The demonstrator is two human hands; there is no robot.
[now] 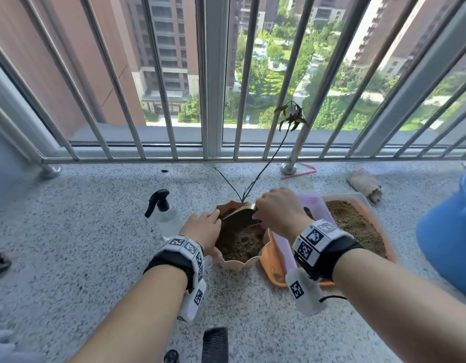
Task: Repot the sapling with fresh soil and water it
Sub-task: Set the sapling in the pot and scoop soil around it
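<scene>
— What do you see, from the left side?

— On the far left of the speckled balcony floor (77, 231) I see a clear spray bottle (165, 213) with a black trigger head. It stands just beside the flower pot, on its left.

— And my left hand?

— My left hand (203, 229) rests on the left rim of the beige scalloped pot (235, 263). The fingers lie curved along the rim and hold it; how tight, I cannot tell well. A black band with printed marker tags goes around the wrist.

— Where is the sapling?

— The sapling (266, 163) stands in the pot, at the back edge, with brown soil (239, 239) around its base. It is thin and leans to the right, up to the railing (216, 100), with a few dark hanging leaves on top. A second bare twig goes up to the left.

— The right hand?

— My right hand (279, 213) is over the pot, fingers curled around the handle of a metal scoop (242, 217). The scoop blade points left, down to the soil.

— And more to the right?

— An orange tray (272, 260) touches the pot. A clear pink box (315, 208) and loose soil are in it. Behind it lies a brownish rag (365, 184), and at the right edge there is a blue container (449, 231), partly cut off.
</scene>
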